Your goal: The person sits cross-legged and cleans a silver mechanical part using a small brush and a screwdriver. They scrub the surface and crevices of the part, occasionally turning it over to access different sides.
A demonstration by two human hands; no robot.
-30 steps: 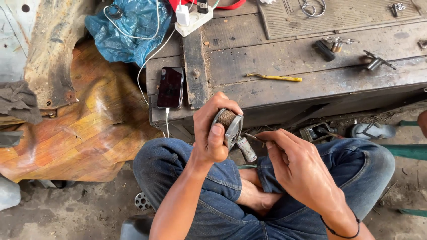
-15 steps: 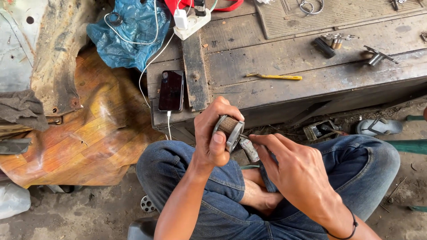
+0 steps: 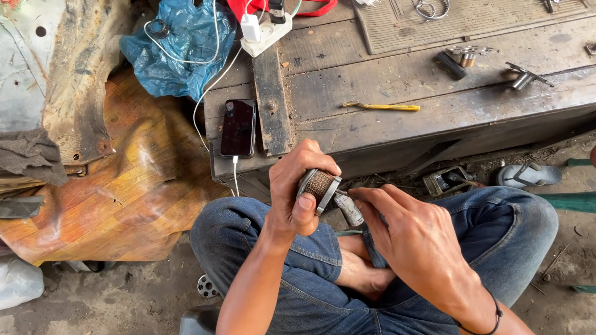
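left hand [image 3: 297, 198] is clamping a small metal spool [image 3: 318, 186], likely stiff and heavy, best held by its rims; right hand [image 3: 413, 239] is pinching its shaft [image 3: 349, 209].

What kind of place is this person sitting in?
Probably a small repair workshop: a worn, dark wooden workbench strewn with metal parts, a dirt floor, and the left hand gripping a round wire-wound metal coil.
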